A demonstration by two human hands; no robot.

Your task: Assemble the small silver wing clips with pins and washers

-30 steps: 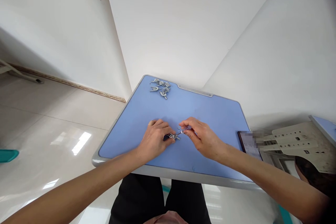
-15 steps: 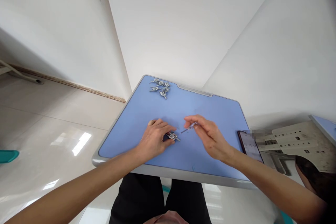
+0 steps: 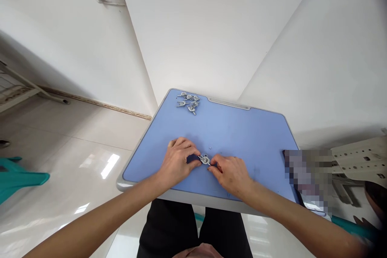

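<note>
A small silver metal fitting, with a round middle and narrow ends, is between my hands just above or on the blue tabletop; I cannot tell which. My left hand pinches its left end between thumb and fingers. At the right end, the thumb and index finger of my right hand close on the fitting's thin tip. A tiny shiny piece lies on the table just beyond the fitting. Several similar metal fittings are grouped near the far left corner.
A recessed grey slot runs along the table's far edge, close to a white wall. A phone, partly blurred out, lies at the right edge. Teal plastic stools and a metal frame stand around the table.
My right hand has moved left and down to the fitting's right end. The thin clear-handled tool it held is no longer visible. The view has shifted slightly.
</note>
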